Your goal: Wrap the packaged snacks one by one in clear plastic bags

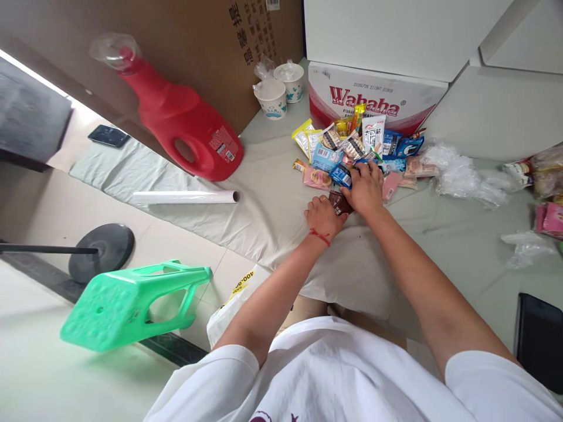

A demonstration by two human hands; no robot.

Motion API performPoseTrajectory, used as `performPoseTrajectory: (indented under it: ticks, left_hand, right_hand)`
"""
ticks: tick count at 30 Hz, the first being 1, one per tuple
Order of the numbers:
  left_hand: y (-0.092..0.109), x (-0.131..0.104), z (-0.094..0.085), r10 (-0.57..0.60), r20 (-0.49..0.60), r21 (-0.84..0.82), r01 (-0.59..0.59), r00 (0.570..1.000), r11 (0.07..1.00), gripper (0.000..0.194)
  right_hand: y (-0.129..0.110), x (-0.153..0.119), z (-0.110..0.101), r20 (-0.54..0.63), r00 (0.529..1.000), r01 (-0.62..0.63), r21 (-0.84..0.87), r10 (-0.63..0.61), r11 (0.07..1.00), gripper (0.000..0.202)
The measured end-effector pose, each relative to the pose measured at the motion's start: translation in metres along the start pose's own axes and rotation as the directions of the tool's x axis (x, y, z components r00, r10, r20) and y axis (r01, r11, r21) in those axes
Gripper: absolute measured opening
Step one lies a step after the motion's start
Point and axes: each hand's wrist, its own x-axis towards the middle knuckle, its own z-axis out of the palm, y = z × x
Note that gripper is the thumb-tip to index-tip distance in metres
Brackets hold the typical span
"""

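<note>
A pile of small snack packets [326, 157] in several colours lies on the cloth-covered table, against a Wahaha box. My left hand [324, 217], with a red string at its wrist, has its fingers curled at a dark brown packet [339, 202] on the near side of the pile. My right hand [366, 186] rests over the pile's front edge, beside a blue packet [341, 174]. Its fingers are bent down, and what lies under them is hidden. Pink packets [316, 178] lie beyond my left hand, and more sit right of my right hand.
The Wahaha box [373, 94] stands behind the pile. Left are a red jug [189, 123], paper cups [271, 101] and a white roll [185, 197]. Clear plastic bags [457, 173] and a black tablet [541, 340] lie right. A green stool [132, 305] is on the floor.
</note>
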Motion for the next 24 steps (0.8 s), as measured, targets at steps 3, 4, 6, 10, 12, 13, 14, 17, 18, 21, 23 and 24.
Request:
performPoseTrajectory:
  ticks: [3, 4, 6, 10, 12, 13, 14, 17, 18, 21, 23, 24]
  left_hand:
    - [-0.007, 0.000, -0.011, 0.010, 0.105, -0.068, -0.003, 0.994, 0.998, 0.058]
    - [-0.011, 0.000, -0.015, 0.041, 0.137, -0.088, -0.029, 0.990, 0.996, 0.049]
    - [-0.021, -0.002, -0.022, 0.115, 0.166, -0.128, -0.094, 0.979, 0.987, 0.032]
    - [-0.033, -0.019, -0.023, 0.179, 0.092, -0.332, -0.139, 0.980, 0.933, 0.029]
    - [-0.032, -0.035, -0.018, 0.194, 0.085, -0.497, -0.127, 0.977, 0.858, 0.030]
    - [-0.029, -0.045, -0.015, 0.217, 0.087, -0.564, -0.131, 0.972, 0.815, 0.030]
    - [-0.026, -0.056, -0.013, 0.253, 0.088, -0.605, -0.150, 0.963, 0.782, 0.030]
    - [-0.017, -0.080, -0.014, 0.403, 0.108, -0.552, -0.282, 0.909, 0.784, 0.039]
    - [-0.017, -0.081, -0.018, 0.433, 0.134, -0.486, -0.322, 0.891, 0.812, 0.044]
    - [-0.028, -0.050, -0.038, 0.361, 0.095, -0.233, -0.332, 0.928, 0.914, 0.053]
    - [-0.044, -0.002, -0.053, 0.264, -0.108, -0.120, -0.276, 0.959, 0.954, 0.045]
    - [-0.054, 0.027, -0.058, 0.251, -0.178, -0.100, -0.271, 0.952, 0.957, 0.041]
  right_hand:
    - [0.023, -0.019, -0.002, -0.007, 1.000, -0.009, -0.004, 0.009, 1.000, 0.047]
    - [0.033, -0.030, -0.005, -0.024, 1.000, -0.017, -0.007, 0.017, 1.000, 0.047]
    - [0.050, -0.053, -0.016, -0.059, 0.998, -0.036, -0.013, 0.035, 0.999, 0.047]
    - [0.057, -0.097, -0.036, -0.138, 0.988, -0.057, 0.061, 0.065, 0.996, 0.053]
    - [0.041, -0.116, -0.040, -0.181, 0.975, -0.077, 0.253, 0.126, 0.964, 0.052]
    - [0.030, -0.124, -0.041, -0.154, 0.973, -0.098, 0.406, 0.174, 0.909, 0.051]
    - [0.019, -0.131, -0.040, -0.081, 0.973, -0.134, 0.571, 0.218, 0.810, 0.051]
    - [-0.009, -0.147, -0.032, 0.257, 0.932, -0.341, 0.862, 0.257, 0.374, 0.056]
    - [-0.012, -0.150, -0.030, 0.331, 0.903, -0.402, 0.877, 0.275, 0.264, 0.057]
    - [-0.004, -0.155, -0.027, 0.387, 0.821, -0.478, 0.868, 0.420, 0.133, 0.057]
    - [0.011, -0.159, -0.029, 0.344, 0.787, -0.478, 0.865, 0.513, 0.153, 0.056]
    - [0.018, -0.162, -0.031, 0.313, 0.778, -0.472, 0.863, 0.545, 0.179, 0.055]
